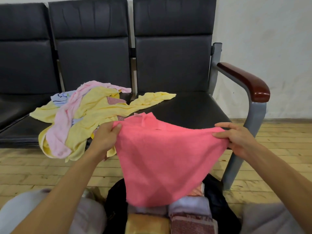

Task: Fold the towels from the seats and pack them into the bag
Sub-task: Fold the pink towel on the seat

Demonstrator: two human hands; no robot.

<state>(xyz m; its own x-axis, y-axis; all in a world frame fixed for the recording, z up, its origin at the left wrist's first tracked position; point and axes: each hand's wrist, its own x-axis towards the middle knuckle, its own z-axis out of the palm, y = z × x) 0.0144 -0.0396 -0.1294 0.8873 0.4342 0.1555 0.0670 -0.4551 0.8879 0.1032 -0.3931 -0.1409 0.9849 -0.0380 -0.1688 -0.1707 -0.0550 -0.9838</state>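
Pink towel (162, 157): held up in the air, spread wide by its two top corners. It hangs just in front of the front edge of the seats and over the bag, and rests on nothing.
Left hand (105, 139): clamped on the towel's top left corner, with the thumb over the cloth and the fingers curled beneath.
Right hand (236, 139): pinching the top right corner, with the fingers laid along the upper edge.
Bag (116, 200): black and open, on the floor directly under the towel.
Folded towels (190, 205): several lie packed side by side inside the bag.
Towel pile (81, 115): yellow, pale pink and striped pieces lie unfolded on the middle seat, spilling over its front edge. One yellow end reaches onto the right seat.
Seats (190, 107): a dark padded row with a wooden armrest (244, 80) at the right end.
Step in hand: probably the start of a fold, as the towel is opened flat and not yet doubled.
Next move: likely bringing the two corners together evenly, so both grips need to hold while the lower edge hangs free.
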